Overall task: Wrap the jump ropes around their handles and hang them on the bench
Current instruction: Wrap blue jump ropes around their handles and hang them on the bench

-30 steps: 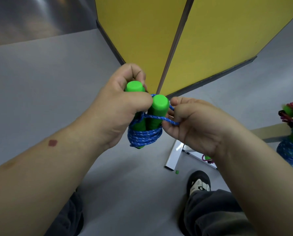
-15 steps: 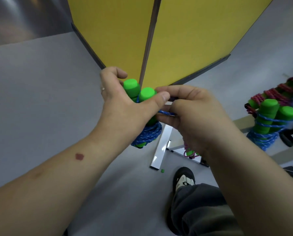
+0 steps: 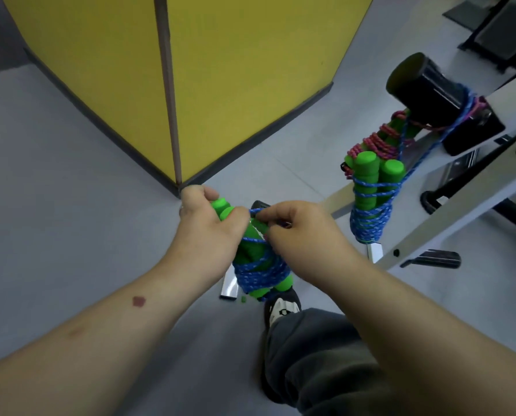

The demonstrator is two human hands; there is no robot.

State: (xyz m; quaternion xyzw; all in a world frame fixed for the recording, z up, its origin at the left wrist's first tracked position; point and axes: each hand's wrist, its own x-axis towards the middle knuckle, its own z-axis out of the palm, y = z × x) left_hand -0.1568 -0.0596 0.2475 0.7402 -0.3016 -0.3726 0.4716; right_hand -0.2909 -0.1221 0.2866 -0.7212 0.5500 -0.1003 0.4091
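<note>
Closest to the camera I am seeing a grey trouser leg [image 3: 319, 352] and a black and white shoe [image 3: 281, 306] standing on the pale floor [image 3: 55, 205]. Just above them the left hand [image 3: 208, 232] is gripping the 2 green handles [image 3: 223, 207] of a jump rope, fingers curled round them, while the blue rope [image 3: 259, 273] is lying coiled around the handles' lower half. The right hand [image 3: 298, 235] is pinching a strand of that blue rope just beside the handle tops, thumb and fingers closed together on it. Behind the hands a bit of the bench [image 3: 449, 211] frame is showing, and its white bars are running up to the right. A second wrapped rope [image 3: 370, 202], green-handled with blue cord, is hanging against that frame, its cord looping up over a black roller pad [image 3: 424, 85]. A pink-corded rope [image 3: 379, 142] is hanging behind it. Farthest back, a yellow wall [image 3: 244, 70] corner is meeting the floor.
</note>
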